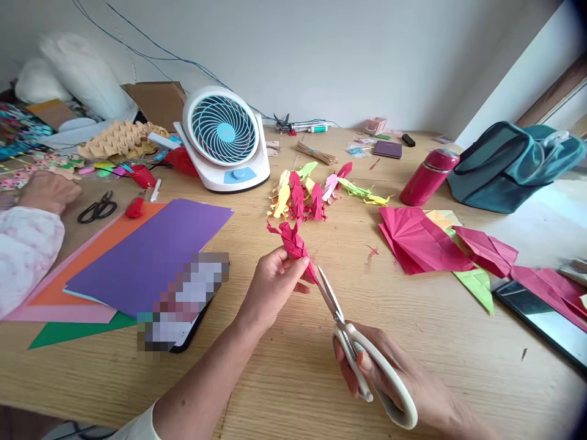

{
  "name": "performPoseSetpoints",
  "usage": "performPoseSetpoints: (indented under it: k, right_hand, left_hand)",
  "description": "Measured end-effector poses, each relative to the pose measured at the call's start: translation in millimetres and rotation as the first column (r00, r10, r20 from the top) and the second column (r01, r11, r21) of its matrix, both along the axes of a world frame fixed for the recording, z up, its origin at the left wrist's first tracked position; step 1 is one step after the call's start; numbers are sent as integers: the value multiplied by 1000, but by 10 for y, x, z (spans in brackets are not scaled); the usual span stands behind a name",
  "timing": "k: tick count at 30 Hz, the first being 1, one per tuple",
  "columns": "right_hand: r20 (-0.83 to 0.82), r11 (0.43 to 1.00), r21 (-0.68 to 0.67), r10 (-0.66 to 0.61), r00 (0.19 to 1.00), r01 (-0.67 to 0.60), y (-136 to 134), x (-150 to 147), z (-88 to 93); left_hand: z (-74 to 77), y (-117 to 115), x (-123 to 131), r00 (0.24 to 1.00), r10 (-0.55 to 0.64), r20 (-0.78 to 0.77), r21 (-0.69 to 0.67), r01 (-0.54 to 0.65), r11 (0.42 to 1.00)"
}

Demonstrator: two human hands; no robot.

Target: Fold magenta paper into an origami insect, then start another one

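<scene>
Pinched between the thumb and fingers of my left hand (277, 284) is a red folded-paper figure (293, 240), held above the table with its pointed end toward the scissors. My right hand (385, 360) grips the white-handled scissors (338, 315). Their blades are slightly parted, and the tips reach close beside the lower tip of the red paper; I cannot tell whether they touch it. Beyond my left hand lies a cluster of finished-looking paper figures (297, 198) in red, yellow, pink and green.
Left are coloured paper sheets (151, 250), a phone (188, 305), black scissors (98, 208) and another person's hand (50, 190). A fan (224, 137) stands behind. On the right are red folded papers (419, 241), a red bottle (430, 177), a teal bag (509, 165) and a dark tablet-like device (541, 321).
</scene>
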State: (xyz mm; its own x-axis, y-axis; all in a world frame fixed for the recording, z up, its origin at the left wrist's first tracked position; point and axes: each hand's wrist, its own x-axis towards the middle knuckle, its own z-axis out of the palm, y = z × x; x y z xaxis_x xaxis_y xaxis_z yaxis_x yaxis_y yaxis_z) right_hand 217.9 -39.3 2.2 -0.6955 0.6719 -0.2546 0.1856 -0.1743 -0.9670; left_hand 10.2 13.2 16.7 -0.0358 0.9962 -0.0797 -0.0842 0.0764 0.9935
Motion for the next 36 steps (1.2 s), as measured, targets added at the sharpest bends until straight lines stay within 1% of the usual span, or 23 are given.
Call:
performPoseSetpoints:
  k: [8, 17, 25, 36]
  right_hand:
    - [100, 1000, 7, -24, 995, 23, -23, -7, -25]
    - [69, 995, -54, -79, 995, 82, -27, -29, -69]
    - [92, 997, -44, -53, 994, 57, -15, -29, -48]
    - [97, 997, -43, -58, 994, 62, -24, -31, -56]
  left_hand:
    - [0, 10, 4, 1000, 8, -3, -31, -8, 999]
    - [-6, 19, 5, 1000, 5, -3, -55, -5, 998]
    - [-23, 20, -2, 1000, 3, -3, -50, -3, 999]
    - [-15, 15, 1, 1000, 5, -7, -51, -6, 999]
